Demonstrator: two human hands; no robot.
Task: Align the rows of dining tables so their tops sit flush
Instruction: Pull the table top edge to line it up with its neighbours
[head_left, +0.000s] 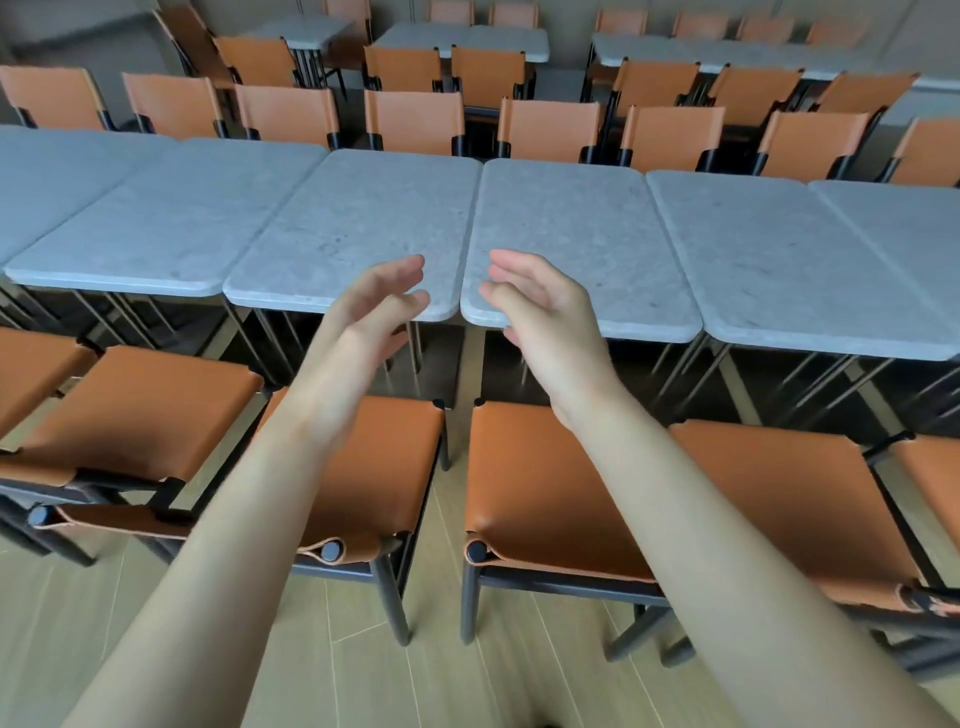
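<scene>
Here a long row of grey tabletops runs across the room, with orange chairs tucked below. The left hand and right hand hover wide, holding nothing, probably ready to check the narrow seam.

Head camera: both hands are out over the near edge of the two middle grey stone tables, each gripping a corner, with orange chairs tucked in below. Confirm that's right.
One thing is wrong: neither hand grips a corner. In the head view the left hand and right hand are open with relaxed fingers, holding nothing, by the near corners of the left middle table and right middle table. The orange chairs do sit below.
</scene>
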